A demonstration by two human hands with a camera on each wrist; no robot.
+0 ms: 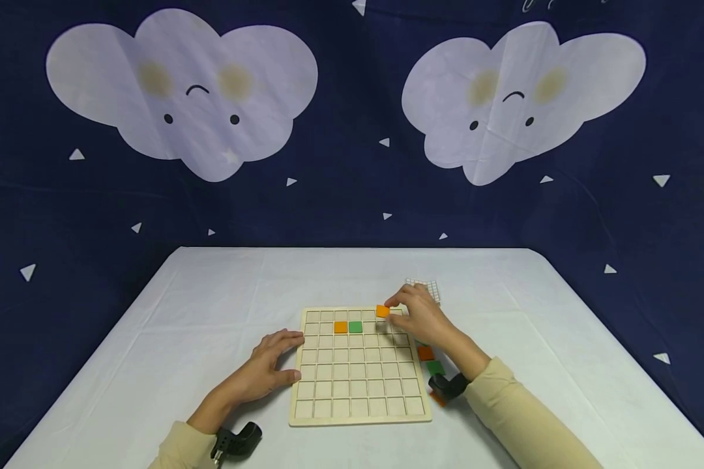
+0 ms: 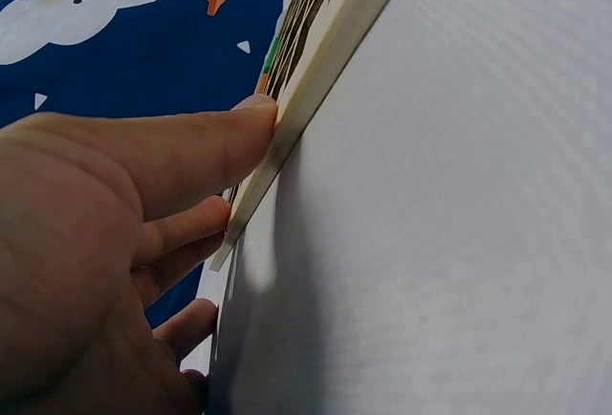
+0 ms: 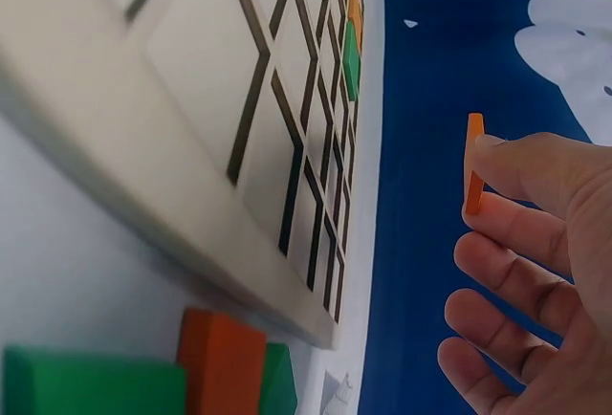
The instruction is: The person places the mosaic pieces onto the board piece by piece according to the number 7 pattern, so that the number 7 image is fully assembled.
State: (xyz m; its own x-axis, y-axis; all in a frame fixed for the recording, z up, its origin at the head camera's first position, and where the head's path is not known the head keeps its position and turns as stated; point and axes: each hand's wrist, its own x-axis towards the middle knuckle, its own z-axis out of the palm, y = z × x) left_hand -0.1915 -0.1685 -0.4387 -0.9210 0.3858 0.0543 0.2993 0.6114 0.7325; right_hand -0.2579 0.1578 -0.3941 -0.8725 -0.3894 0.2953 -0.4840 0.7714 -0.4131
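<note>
Right hand [image 1: 424,319] pinches an orange tile [image 1: 382,311] above the board [image 1: 360,421]; left hand [image 1: 263,369], fingers loose, touches the board's left edge. The tile seems light, stiff; best pinched edgewise.

Pale against white, a gridded board [image 1: 360,421] lies flat on a faintly creased worktop [image 1: 211,306], toward its near side and about midway across. Just beyond the board's right edge, orange tiles [image 1: 425,353] and green tiles [image 1: 435,368] rest loose in a rough line, some partly hidden. Past its far right corner lies a small grid-patterned piece [image 1: 434,290], partly out of sight.
</note>
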